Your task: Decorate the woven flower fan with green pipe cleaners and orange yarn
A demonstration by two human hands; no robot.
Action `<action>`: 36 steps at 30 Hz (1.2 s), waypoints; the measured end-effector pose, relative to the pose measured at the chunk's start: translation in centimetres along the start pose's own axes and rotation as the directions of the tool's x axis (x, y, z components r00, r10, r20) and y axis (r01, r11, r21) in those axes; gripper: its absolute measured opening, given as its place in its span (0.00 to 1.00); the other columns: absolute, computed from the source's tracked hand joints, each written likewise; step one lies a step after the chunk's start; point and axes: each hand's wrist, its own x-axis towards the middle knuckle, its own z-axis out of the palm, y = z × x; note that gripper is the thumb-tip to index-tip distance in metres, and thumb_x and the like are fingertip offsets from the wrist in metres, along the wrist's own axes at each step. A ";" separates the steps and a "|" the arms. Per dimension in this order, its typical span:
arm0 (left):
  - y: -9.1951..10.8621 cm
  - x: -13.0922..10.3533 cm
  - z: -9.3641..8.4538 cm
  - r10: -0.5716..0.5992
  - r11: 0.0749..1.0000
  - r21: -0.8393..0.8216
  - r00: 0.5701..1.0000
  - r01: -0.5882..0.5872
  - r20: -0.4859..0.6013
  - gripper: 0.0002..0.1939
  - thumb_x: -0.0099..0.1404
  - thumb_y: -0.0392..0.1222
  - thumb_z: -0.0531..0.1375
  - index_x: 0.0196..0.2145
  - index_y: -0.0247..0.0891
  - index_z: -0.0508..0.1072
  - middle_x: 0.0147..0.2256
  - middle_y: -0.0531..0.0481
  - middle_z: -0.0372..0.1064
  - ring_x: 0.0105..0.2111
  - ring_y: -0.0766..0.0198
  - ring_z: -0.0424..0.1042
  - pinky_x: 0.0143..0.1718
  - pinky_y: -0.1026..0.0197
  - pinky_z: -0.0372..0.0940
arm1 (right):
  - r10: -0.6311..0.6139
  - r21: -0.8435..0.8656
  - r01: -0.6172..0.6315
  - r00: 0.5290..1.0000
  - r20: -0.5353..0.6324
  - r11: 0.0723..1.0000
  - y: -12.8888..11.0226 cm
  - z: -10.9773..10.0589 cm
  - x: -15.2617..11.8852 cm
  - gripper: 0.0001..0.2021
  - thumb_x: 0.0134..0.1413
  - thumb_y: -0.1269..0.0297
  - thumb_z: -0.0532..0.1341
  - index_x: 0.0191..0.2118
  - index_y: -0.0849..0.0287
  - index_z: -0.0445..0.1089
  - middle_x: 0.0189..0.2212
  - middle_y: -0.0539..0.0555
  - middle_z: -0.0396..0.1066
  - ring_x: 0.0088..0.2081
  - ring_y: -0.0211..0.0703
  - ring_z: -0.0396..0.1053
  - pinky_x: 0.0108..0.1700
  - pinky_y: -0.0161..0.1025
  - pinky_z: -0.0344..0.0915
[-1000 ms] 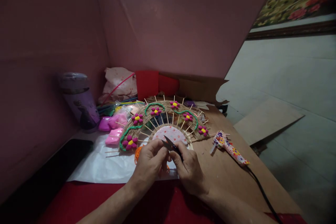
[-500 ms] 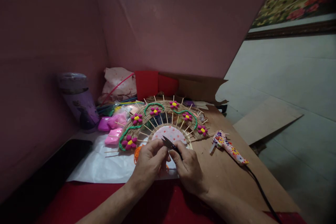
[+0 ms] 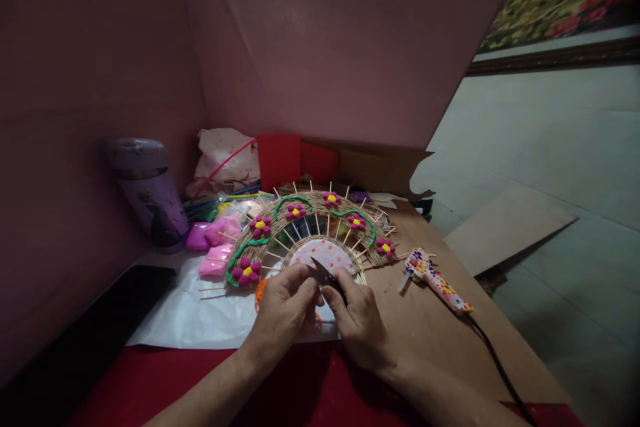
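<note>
My right hand (image 3: 363, 323) is closed around a small pair of dark scissors (image 3: 325, 275), their blades pointing up and left. Close beside it, my left hand (image 3: 285, 307) is pinched shut near the blades. What its fingertips hold is too small to make out. Orange yarn (image 3: 260, 293) shows behind the left hand, and a bit more hangs below its fingers. Just beyond both hands lies a half-round woven twine fan (image 3: 310, 203) with thin sticks, magenta clay flowers and green vines. At its centre is a white half-circle with pink dots (image 3: 323, 255).
A flower-patterned glue gun (image 3: 437, 283) with a black cord lies on brown cardboard (image 3: 450, 353) at right. Pink clay packets (image 3: 215, 260) and a purple tumbler (image 3: 153, 200) stand left. White sheeting (image 3: 195, 320) lies underneath; a black phone-like slab (image 3: 125, 307) is at far left.
The scissors tilt slightly between the fingers. Both hands stay in nearly the same place, and the fan has not moved.
</note>
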 end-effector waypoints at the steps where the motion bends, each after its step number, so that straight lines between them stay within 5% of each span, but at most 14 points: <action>1: 0.0 0.0 0.0 -0.002 1.000 -0.002 1.000 0.002 0.001 0.09 0.58 0.44 0.56 0.28 0.34 0.67 0.19 0.55 0.63 0.12 0.73 0.58 0.13 0.69 0.54 | 0.001 0.000 -0.001 1.000 0.001 1.000 0.0 0.0 0.0 0.10 0.63 0.59 0.48 0.36 0.57 0.62 0.25 0.49 0.68 0.27 0.41 0.66 0.30 0.34 0.54; 36: 0.0 -0.1 0.1 0.003 1.000 -0.003 1.000 -0.003 0.003 0.08 0.58 0.43 0.56 0.28 0.34 0.68 0.19 0.56 0.62 0.14 0.74 0.58 0.14 0.70 0.54 | -0.013 -0.019 0.013 1.000 0.003 1.000 -0.3 -0.1 0.0 0.09 0.63 0.60 0.48 0.35 0.57 0.62 0.26 0.50 0.70 0.28 0.41 0.67 0.30 0.34 0.55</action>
